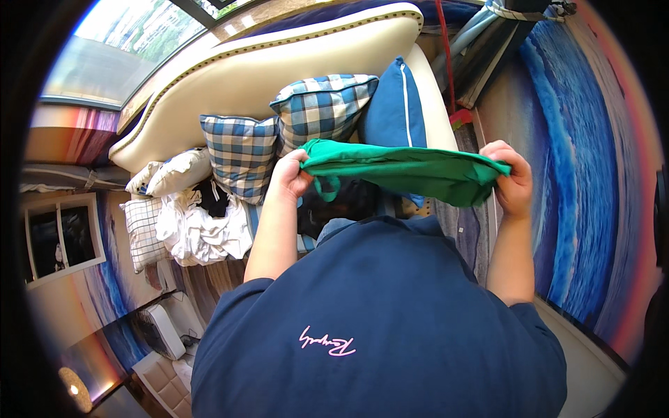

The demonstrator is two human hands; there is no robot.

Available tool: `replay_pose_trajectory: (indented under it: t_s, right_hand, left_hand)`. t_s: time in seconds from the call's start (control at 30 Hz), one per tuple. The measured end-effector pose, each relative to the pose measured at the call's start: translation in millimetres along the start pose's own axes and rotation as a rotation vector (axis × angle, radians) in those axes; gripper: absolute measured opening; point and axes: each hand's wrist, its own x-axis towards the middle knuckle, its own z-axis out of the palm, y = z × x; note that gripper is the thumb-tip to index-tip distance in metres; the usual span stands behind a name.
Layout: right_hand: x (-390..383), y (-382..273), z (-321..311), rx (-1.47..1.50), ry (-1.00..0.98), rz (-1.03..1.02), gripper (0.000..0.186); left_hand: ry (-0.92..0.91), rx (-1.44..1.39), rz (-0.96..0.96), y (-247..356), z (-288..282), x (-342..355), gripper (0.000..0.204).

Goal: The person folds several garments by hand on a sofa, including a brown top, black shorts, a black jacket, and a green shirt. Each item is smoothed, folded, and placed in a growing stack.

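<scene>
A green cloth point(404, 167) is stretched out in the air between my two hands, folds running along its length. Its left end is pinched in my left hand point(293, 174), and a thin green loop point(327, 189) dangles beside those fingers. My right hand point(512, 177) grips the opposite end, fingers curled over the edge. Whether the cloth is a garment, an apron or a bag cannot be made out. Behind it, a blue cushion point(397, 104) with a white zip is partly covered.
A cream sofa point(279, 56) with a studded back stands ahead. Two checked cushions point(239, 150) lean on it. At the left are a pile of white cloth point(202, 230) and more pillows point(180, 173). Dark cloth point(341, 209) lies beneath the green one. A sea-patterned wall point(571, 174) rises at the right.
</scene>
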Motion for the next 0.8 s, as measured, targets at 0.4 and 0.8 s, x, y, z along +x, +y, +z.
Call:
replay_pose_trajectory:
  t_s: [0.4,0.8]
  right_hand:
    - [127.9,-36.5,62.0,0.075,-0.539,0.216,0.021]
    - [71.4,-82.7,180.3,0.171,-1.473,-0.008,0.026]
  left_hand:
    - [-0.767,1.011,0.286,68.6,143.8,-105.4,0.064]
    - [-0.215,0.003,0.029,48.9,18.3,16.3,0.054]
